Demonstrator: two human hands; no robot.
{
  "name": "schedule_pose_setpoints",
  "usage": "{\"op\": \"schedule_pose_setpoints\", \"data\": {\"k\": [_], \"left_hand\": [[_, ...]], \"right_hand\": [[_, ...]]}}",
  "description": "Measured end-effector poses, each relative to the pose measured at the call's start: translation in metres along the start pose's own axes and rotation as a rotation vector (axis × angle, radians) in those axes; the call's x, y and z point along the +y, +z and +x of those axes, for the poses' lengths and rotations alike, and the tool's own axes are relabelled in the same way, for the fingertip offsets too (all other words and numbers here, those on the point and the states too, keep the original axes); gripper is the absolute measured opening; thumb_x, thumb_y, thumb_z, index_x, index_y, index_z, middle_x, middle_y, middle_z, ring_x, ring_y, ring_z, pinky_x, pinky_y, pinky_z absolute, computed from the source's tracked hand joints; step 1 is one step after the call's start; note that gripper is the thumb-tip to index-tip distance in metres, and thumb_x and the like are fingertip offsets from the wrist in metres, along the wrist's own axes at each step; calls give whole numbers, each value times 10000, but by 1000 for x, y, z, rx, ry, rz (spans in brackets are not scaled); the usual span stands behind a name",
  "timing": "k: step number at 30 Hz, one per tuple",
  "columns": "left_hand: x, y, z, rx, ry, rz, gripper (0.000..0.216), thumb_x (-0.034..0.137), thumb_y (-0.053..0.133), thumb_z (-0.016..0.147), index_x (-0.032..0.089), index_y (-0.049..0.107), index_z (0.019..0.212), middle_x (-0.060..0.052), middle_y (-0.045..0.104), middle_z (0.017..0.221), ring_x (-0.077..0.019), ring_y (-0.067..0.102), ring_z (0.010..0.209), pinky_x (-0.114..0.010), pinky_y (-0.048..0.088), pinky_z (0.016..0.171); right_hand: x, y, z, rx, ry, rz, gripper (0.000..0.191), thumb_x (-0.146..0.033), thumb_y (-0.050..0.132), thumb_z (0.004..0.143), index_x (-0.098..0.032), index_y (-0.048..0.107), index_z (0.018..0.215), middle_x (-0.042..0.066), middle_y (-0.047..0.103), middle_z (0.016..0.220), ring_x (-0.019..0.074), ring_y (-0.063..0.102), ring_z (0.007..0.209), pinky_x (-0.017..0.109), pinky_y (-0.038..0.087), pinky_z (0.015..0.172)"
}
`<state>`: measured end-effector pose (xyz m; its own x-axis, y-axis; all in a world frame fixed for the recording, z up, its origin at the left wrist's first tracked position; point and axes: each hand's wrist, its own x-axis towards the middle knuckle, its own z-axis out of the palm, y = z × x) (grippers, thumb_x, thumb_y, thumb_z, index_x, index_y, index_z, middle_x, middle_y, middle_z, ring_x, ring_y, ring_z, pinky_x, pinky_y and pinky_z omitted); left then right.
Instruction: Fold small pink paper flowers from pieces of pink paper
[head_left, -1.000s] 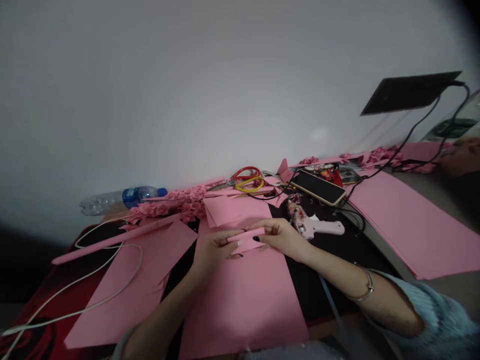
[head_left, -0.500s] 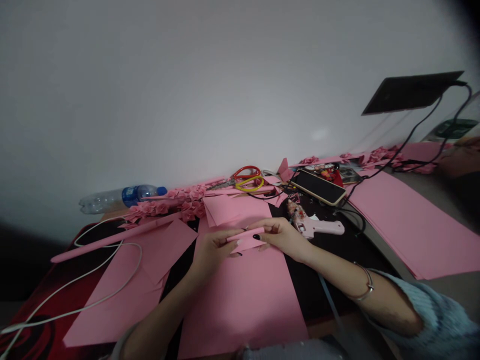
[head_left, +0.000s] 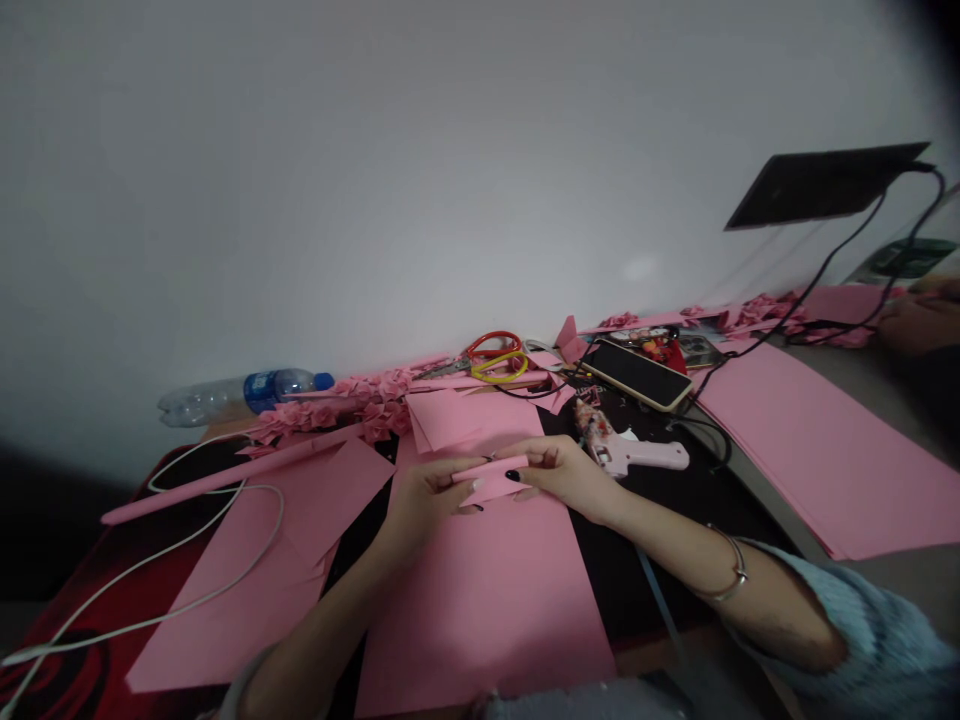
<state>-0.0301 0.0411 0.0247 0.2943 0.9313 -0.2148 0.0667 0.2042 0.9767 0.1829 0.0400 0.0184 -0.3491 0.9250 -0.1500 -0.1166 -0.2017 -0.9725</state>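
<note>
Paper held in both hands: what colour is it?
Pink; the held paper shows best in the head view.

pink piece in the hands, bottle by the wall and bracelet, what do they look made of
Pink piece: matt paper or thin card, by its even, shineless surface and thin edges.
Bottle: probably clear, glossy plastic, since it is see-through with highlights.
Bracelet: likely polished metal, from its silvery shine; which metal, I cannot tell.

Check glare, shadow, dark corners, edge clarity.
Head view: pale glare spot on the wall; head view: soft shadow low on the central pink sheet; head view: upper-right corner nearly black; head view: readable edges on the held pink paper.
</note>
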Motion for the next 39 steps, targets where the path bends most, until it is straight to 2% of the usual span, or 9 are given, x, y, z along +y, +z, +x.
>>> {"op": "schedule_pose_setpoints", "data": {"k": [13, 19, 25, 31, 35, 39], "left_hand": [[3, 0, -2, -2, -9, 1, 365, 285, 767, 690, 162, 799, 1032, -80, 787, 993, -251, 723, 894, -351, 659, 719], [4, 1, -2, 8, -15, 9, 336, 259, 756, 683, 162, 798, 1002, -70, 783, 970, -236, 721, 875, -344, 656, 709], [3, 0, 0, -11, -31, 61, 186, 254, 733, 678, 142, 782, 818, -17, 746, 730, -187, 729, 702, -284, 635, 661], [6, 2, 1, -29, -99, 103, 154, 262, 727, 690, 150, 748, 794, -14, 746, 677, -215, 757, 655, -280, 617, 623], [8, 2, 0, -36, -78, 144, 79, 227, 703, 695, 164, 730, 734, -9, 739, 621, -206, 749, 620, -263, 602, 593], [6, 1, -1, -90, -12, 197, 72, 231, 686, 698, 172, 693, 657, -2, 708, 564, -201, 732, 576, -249, 581, 549]], "right_hand": [[4, -1, 1, 4, -31, -21, 299, -195, 741, 721, -199, 785, 1017, 17, 758, 903, 151, 697, 763, 281, 623, 657], [2, -1, 1, -2, -44, -59, 311, -186, 727, 732, -198, 779, 1039, -2, 722, 840, 125, 652, 692, 277, 625, 643], [3, -1, 1, 17, -39, -98, 378, -144, 695, 721, -193, 762, 1090, -26, 690, 771, 92, 611, 592, 277, 635, 617], [6, -1, 1, 74, -15, -110, 324, -134, 694, 705, -179, 766, 1017, -59, 619, 628, 109, 618, 555, 311, 636, 619], [7, -3, 3, 20, -4, -125, 288, -182, 702, 713, -170, 744, 998, -24, 669, 697, 150, 682, 598, 302, 606, 579], [4, -2, 1, 6, -75, -293, 144, -172, 719, 686, -151, 737, 828, -34, 619, 629, 102, 566, 528, 218, 465, 486]]}}
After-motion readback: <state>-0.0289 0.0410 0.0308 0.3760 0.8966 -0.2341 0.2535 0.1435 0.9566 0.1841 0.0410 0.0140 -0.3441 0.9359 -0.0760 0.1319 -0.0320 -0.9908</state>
